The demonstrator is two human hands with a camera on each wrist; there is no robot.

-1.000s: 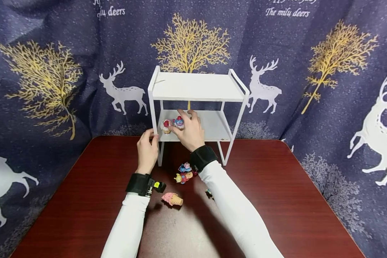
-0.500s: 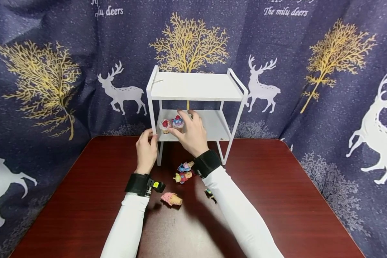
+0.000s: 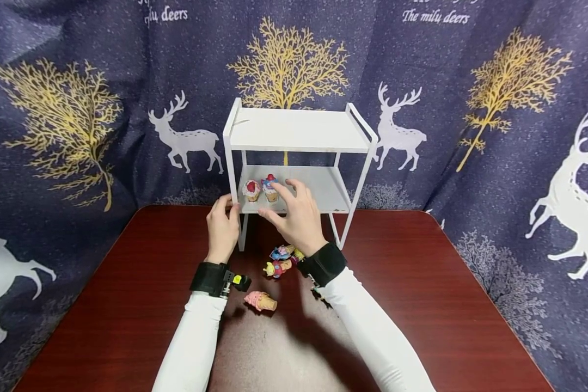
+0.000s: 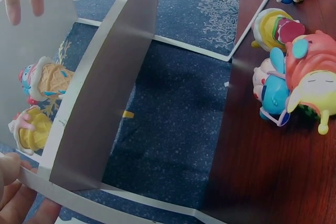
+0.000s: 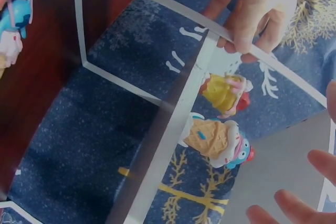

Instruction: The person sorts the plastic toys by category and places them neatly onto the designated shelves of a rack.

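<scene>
My left hand [image 3: 222,228] grips the left front post of a white two-tier shelf [image 3: 299,130]; in the right wrist view its fingers curl round the post. On the lower tier stand two figurines side by side. One is a cupcake figurine [image 3: 251,189] with a yellow base and a red top. Beside it is an ice-cream-cone figurine [image 5: 215,140] with a blue face and a red nose. My right hand [image 3: 299,215] hovers at the front of the lower tier, fingers spread and apart from the cone figurine, holding nothing.
On the dark red table [image 3: 127,305] lie a pink ice-cream figurine [image 3: 261,301], a red and yellow figurine [image 3: 276,268] and a blue and pink one [image 3: 281,252]. Another small figurine [image 3: 319,296] is partly behind the right sleeve. A deer-print curtain [image 3: 186,65] hangs behind.
My right hand has let go of the blue-faced cone figurine and drawn back to the right and toward me. The figurine stays upright on the lower tier. My left hand keeps its place.
</scene>
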